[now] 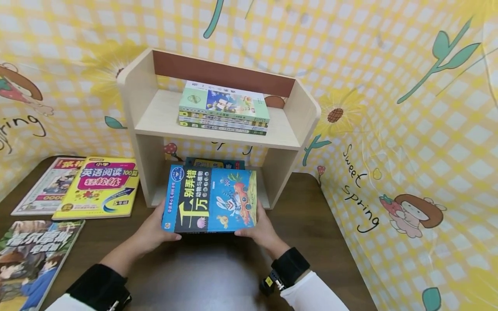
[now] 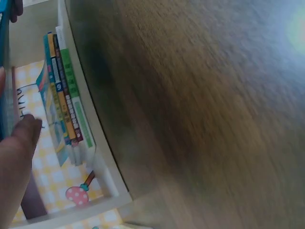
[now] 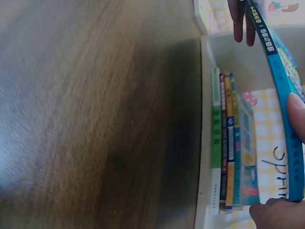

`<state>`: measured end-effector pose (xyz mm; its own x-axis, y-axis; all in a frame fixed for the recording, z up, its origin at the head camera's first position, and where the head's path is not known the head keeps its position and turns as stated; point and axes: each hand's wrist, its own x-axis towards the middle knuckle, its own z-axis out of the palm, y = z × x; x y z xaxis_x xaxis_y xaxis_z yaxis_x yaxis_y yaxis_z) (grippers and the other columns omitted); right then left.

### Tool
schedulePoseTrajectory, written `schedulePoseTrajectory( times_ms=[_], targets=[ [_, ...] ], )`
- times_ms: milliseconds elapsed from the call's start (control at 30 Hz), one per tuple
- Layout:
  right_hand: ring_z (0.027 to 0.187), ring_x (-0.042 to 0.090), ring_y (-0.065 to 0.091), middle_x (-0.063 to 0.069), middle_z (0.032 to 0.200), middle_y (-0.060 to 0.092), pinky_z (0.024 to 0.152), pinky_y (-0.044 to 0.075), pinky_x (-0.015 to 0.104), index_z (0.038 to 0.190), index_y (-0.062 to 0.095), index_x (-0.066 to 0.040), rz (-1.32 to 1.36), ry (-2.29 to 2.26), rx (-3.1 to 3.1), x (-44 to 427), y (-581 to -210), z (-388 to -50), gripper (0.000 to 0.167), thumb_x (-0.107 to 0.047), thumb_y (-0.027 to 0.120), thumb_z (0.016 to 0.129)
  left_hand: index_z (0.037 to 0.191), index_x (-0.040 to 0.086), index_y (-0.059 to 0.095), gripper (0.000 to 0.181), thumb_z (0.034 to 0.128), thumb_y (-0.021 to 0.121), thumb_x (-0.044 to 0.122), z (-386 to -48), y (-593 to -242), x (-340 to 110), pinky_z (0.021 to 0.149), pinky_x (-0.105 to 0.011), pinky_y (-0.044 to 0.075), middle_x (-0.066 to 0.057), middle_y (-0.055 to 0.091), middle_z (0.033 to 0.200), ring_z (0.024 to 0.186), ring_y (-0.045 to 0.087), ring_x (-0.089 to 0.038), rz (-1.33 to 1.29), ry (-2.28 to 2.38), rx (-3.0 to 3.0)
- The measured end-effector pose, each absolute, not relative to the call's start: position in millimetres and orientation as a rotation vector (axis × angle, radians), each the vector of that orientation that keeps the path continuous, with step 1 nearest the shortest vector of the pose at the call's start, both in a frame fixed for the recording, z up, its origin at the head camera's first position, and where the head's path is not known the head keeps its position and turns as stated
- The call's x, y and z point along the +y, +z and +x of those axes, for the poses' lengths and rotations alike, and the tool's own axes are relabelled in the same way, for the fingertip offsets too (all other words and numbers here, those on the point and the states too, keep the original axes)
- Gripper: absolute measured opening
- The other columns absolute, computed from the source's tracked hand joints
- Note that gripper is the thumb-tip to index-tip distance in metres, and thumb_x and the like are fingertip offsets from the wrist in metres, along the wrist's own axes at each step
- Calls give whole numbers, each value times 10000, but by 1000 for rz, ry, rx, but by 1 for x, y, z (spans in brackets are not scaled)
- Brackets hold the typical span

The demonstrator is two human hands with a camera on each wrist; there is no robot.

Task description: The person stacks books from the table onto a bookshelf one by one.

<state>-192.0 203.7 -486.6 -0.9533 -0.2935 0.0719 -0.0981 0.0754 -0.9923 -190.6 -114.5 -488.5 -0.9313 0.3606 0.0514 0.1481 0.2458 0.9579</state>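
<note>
A blue children's book point(image 1: 229, 198) with a cartoon rabbit on its cover is held face up and tilted before the lower opening of a small wooden bookshelf point(image 1: 218, 137). My left hand point(image 1: 149, 233) grips its left edge, thumb at the near corner. On the opposite edge my right hand point(image 1: 261, 230) grips it likewise. The right wrist view shows the book's spine point(image 3: 286, 124) raised apart from a stack of several books point(image 3: 224, 143) lying in the lower compartment. That same stack point(image 2: 69, 95) appears in the left wrist view; the held book mostly hides it from the head view.
On the upper shelf lies a neat stack of several books point(image 1: 223, 108). Left of the bookshelf, a yellow workbook point(image 1: 99, 188) overlaps another book point(image 1: 43, 190). A comic-style book point(image 1: 31, 263) lies nearer on the dark wooden table point(image 1: 311, 242). Patterned yellow cloth point(image 1: 389, 129) hangs behind and to the right.
</note>
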Motion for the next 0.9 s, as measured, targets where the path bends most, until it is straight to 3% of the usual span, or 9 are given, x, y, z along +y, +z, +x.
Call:
schedulePoseTrajectory(
  times_ms=[67, 233, 333, 600, 767, 900],
  targets=[
    [1061, 236, 604, 154, 1441, 414, 872, 536, 281, 1552, 85, -214, -368, -1975, 2240, 203, -490, -199, 1087, 43, 782, 759, 1547, 182, -1, 1152, 741, 799, -10, -196, -492, -112, 937, -300, 506, -219, 243, 1514, 1197, 452, -396, 469, 1762, 2348],
    [1064, 237, 597, 173, 1438, 423, 865, 528, 269, 1549, 131, -160, -304, -1926, 2320, 201, -497, -213, 1060, 71, 782, 745, 1547, 149, -2, 1147, 734, 773, -85, -210, -498, -106, 1021, -497, 425, -246, 238, 1506, 1200, 434, -409, 349, 1749, 2351],
    [1059, 228, 591, 182, 1409, 449, 874, 519, 274, 1544, 147, -134, -281, -1914, 2316, 200, -500, -220, 1041, 73, 781, 745, 1544, 113, -5, 1142, 733, 773, -88, -217, -503, -103, 1049, -557, 369, -265, 259, 1492, 1199, 424, -420, 269, 1720, 2344],
    [1018, 183, 596, 152, 1317, 542, 923, 506, 322, 1514, 254, -136, -134, -1869, 2313, 199, -511, -233, 914, 30, 771, 779, 1525, -3, 40, 1028, 781, 748, -53, -228, -514, -100, 1087, -592, 292, -293, 297, 1478, 1225, 407, -435, 122, 1656, 2309],
    [1098, 227, 562, 151, 1348, 521, 1001, 459, 399, 1507, 273, -130, -139, -1851, 2358, 197, -514, -241, 840, -12, 745, 823, 1528, -8, 41, 1027, 761, 716, -118, -237, -513, -95, 1098, -601, 264, -300, 284, 1490, 1272, 388, -435, 136, 1680, 2321],
    [1191, 322, 512, 206, 1414, 454, 1054, 391, 475, 1521, 226, -68, -149, -1874, 2367, 192, -508, -244, 869, 17, 735, 822, 1523, -26, 56, 1016, 748, 703, -142, -246, -512, -91, 1103, -596, 257, -317, 284, 1481, 1310, 347, -457, 119, 1666, 2400]
  ],
)
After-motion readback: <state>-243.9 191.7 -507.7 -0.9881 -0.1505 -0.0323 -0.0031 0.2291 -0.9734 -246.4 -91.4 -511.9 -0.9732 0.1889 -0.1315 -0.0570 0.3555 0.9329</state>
